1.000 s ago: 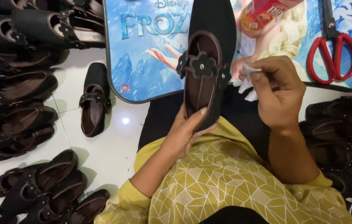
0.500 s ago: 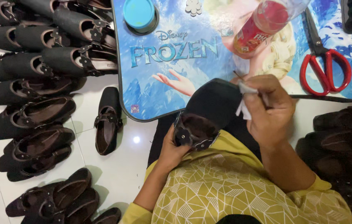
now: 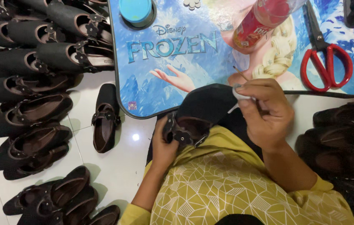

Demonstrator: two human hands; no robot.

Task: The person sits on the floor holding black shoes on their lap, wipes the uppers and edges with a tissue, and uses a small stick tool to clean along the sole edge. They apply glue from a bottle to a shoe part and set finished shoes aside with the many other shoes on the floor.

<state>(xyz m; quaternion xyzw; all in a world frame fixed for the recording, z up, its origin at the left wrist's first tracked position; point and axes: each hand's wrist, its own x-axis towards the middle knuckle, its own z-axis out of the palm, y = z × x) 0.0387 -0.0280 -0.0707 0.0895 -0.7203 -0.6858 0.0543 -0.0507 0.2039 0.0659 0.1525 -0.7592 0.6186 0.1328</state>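
item: black shoe (image 3: pixel 202 114) worked over my lap, at the near edge of the table (image 3: pixel 143 96).
my left hand (image 3: pixel 164 146) clamps its strap end; my right hand (image 3: pixel 264 112) pinches a thin stick (image 3: pixel 240 73) and white scrap at its toe. red scissors (image 3: pixel 325 62) lie on the table.

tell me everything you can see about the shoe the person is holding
The black shoe is a small flat with a dark brown lining and a strap carrying flower-shaped trims. It looks like matte faux leather. It lies in the lap, toe pointing toward the low table. The left hand grips its heel end; the right hand, pinching something small and white, rests at the toe.
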